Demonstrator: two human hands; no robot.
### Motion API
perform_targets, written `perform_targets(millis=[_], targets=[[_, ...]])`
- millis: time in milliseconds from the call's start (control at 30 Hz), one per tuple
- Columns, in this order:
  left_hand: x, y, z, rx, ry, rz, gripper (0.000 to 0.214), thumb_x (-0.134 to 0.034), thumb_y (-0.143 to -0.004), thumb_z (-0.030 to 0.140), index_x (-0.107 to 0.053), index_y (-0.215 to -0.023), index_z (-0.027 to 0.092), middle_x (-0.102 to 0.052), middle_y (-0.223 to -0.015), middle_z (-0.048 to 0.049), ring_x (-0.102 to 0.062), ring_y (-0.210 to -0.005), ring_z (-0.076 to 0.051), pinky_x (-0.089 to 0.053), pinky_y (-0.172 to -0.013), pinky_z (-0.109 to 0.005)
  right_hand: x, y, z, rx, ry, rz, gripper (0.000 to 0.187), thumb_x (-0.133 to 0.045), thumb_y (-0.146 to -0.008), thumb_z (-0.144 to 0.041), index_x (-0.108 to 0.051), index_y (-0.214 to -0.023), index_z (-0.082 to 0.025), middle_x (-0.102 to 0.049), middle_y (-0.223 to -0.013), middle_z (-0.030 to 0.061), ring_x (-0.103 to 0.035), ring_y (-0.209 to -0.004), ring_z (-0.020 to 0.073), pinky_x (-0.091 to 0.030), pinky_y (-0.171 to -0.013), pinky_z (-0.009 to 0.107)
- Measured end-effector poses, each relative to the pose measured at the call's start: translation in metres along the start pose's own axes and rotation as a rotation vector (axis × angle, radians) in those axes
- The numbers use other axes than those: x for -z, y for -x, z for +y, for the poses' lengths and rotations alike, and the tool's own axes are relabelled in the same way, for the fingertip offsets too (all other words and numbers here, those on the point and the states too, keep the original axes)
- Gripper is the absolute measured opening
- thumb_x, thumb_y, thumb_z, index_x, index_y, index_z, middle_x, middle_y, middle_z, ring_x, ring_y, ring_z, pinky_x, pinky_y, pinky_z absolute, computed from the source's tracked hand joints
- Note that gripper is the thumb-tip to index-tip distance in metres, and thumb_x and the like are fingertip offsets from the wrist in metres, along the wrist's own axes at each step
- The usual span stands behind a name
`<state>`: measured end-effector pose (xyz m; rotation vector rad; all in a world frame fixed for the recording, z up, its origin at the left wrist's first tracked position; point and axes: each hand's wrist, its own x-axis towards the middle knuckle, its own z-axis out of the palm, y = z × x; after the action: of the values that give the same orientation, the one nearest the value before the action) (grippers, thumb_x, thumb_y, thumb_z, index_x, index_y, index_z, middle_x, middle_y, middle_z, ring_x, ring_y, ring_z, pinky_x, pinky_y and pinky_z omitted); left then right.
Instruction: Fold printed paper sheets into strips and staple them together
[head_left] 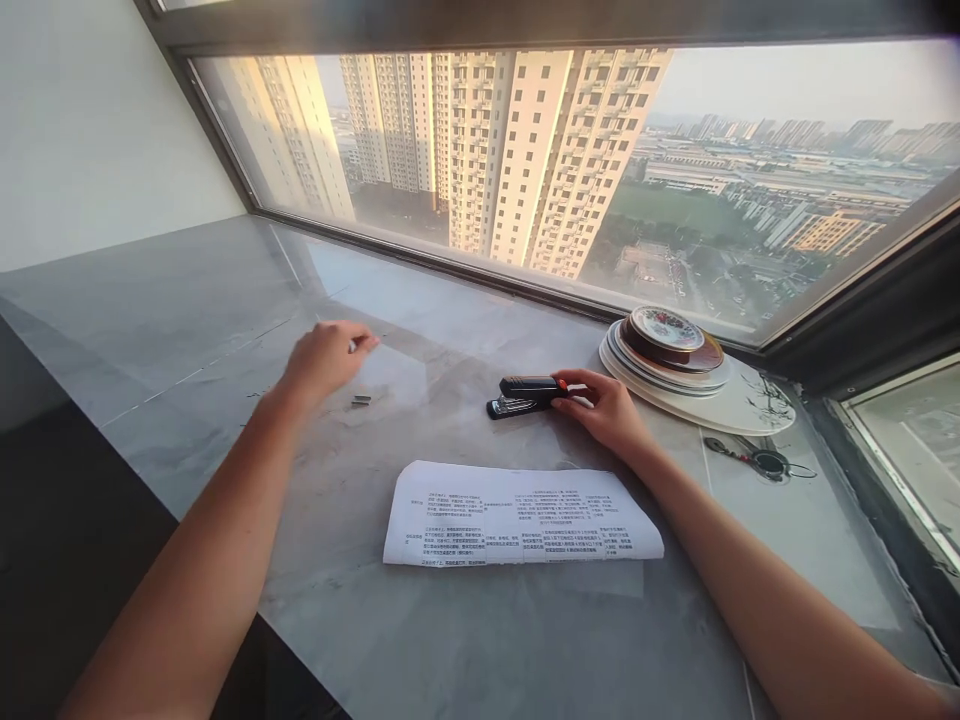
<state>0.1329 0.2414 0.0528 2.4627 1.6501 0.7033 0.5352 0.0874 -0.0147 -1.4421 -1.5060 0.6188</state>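
A black stapler (pixel 517 398) lies low over the grey marble-look sill, its jaw end facing left. My right hand (pixel 600 405) grips its rear end between thumb and fingers. Off to the left, my left hand (pixel 330 355) hovers above the sill with thumb and fingertips pinched together; whatever they may hold is too small to make out. Just below that hand lies a short strip of staples (pixel 361 400). Nearer to me, a folded sheet of printed paper (pixel 525 540) rests crosswise in front of the stapler, touched by neither hand.
Beyond my right hand, stacked plates (pixel 664 375) stand by the window corner. A dark round object with a cord (pixel 769 462) lies right of them. The sill (pixel 465 640) ends in a diagonal edge at the lower left. A window frame (pixel 420 255) borders its far side.
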Motion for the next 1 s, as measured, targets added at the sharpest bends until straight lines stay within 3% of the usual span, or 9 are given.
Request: perform_targets(millis=[67,133,233,367,467,633,833,1000], targets=[[0.003,-0.005,-0.017,0.052,0.027,-0.070,0.025,-0.060,-0.091,0.040,-0.078,-0.085,0.025,-0.078,-0.085,-0.0058,-0.069,-0.083,-0.027,-0.049,-0.078,-0.036,0.002,0.000,-0.001,0.019,0.026,-0.038,0.041,-0.082,-0.078,-0.037,-0.074,-0.117,-0.025,-0.073,-0.103,0.0054,-0.071,-0.092,0.0250,-0.060,-0.090,0.042],[-0.006,-0.004,-0.013,0.029,0.225,-0.108,0.030,-0.054,-0.094,0.041,-0.077,-0.087,0.022,-0.079,-0.089,-0.0058,-0.071,-0.089,-0.025,-0.050,-0.084,-0.034,0.003,0.000,-0.002,0.057,0.035,-0.105,0.040,-0.082,-0.078,-0.038,-0.075,-0.115,-0.026,-0.070,-0.099,0.0048,-0.068,-0.088,0.0229,-0.059,-0.084,0.038],[-0.035,0.007,0.027,0.017,0.602,0.025,0.041,-0.047,-0.097,0.048,-0.075,-0.099,0.018,-0.078,-0.105,-0.0082,-0.069,-0.098,-0.024,-0.051,-0.089,-0.033,0.004,-0.001,-0.004,0.087,0.048,-0.131,0.033,-0.079,-0.081,-0.040,-0.077,-0.111,-0.025,-0.065,-0.095,0.0042,-0.064,-0.081,0.0200,-0.057,-0.077,0.035],[-0.073,0.024,0.086,-0.056,0.948,-0.198,0.038,-0.051,-0.097,0.044,-0.073,-0.112,0.017,-0.074,-0.118,-0.0108,-0.067,-0.112,-0.025,-0.050,-0.099,-0.036,0.003,-0.004,-0.002,0.053,0.086,-0.044,0.032,-0.076,-0.082,-0.038,-0.077,-0.111,-0.023,-0.063,-0.094,0.0037,-0.062,-0.076,0.0183,-0.053,-0.073,0.034],[-0.086,0.027,0.107,-0.018,1.000,-0.277,0.035,-0.053,-0.096,0.037,-0.073,-0.117,0.018,-0.072,-0.126,-0.0111,-0.063,-0.122,-0.028,-0.046,-0.107,-0.041,0.004,-0.005,0.001,0.020,0.054,-0.014,0.035,-0.074,-0.082,-0.036,-0.075,-0.115,-0.023,-0.064,-0.099,0.0043,-0.062,-0.077,0.0178,-0.052,-0.073,0.033],[-0.102,0.018,0.124,0.148,1.038,-0.310,0.031,-0.052,-0.095,0.028,-0.075,-0.113,0.018,-0.073,-0.122,-0.0112,-0.063,-0.123,-0.029,-0.044,-0.110,-0.045,0.005,-0.009,0.009,-0.091,-0.015,0.062,0.040,-0.056,-0.095,-0.050,-0.075,-0.120,-0.024,-0.072,-0.098,0.0046,-0.062,-0.074,0.0193,-0.049,-0.074,0.034],[-0.116,0.018,0.132,0.134,1.369,-0.334,0.030,-0.052,-0.100,0.032,-0.075,-0.113,0.018,-0.070,-0.132,-0.0119,-0.061,-0.129,-0.027,-0.041,-0.115,-0.043,0.001,-0.015,0.010,-0.037,0.082,0.045,0.037,-0.053,-0.096,-0.049,-0.077,-0.110,-0.023,-0.077,-0.102,0.0059,-0.066,-0.095,0.0266,-0.047,-0.087,0.038],[-0.116,0.019,0.131,0.278,1.560,-0.203,0.036,-0.046,-0.105,0.036,-0.074,-0.106,0.015,-0.073,-0.125,-0.0155,-0.066,-0.122,-0.025,-0.044,-0.114,-0.044,-0.003,-0.015,0.010,-0.065,0.060,0.107,0.034,-0.055,-0.094,-0.047,-0.076,-0.103,-0.023,-0.075,-0.092,0.0057,-0.065,-0.086,0.0254,-0.047,-0.078,0.036]])
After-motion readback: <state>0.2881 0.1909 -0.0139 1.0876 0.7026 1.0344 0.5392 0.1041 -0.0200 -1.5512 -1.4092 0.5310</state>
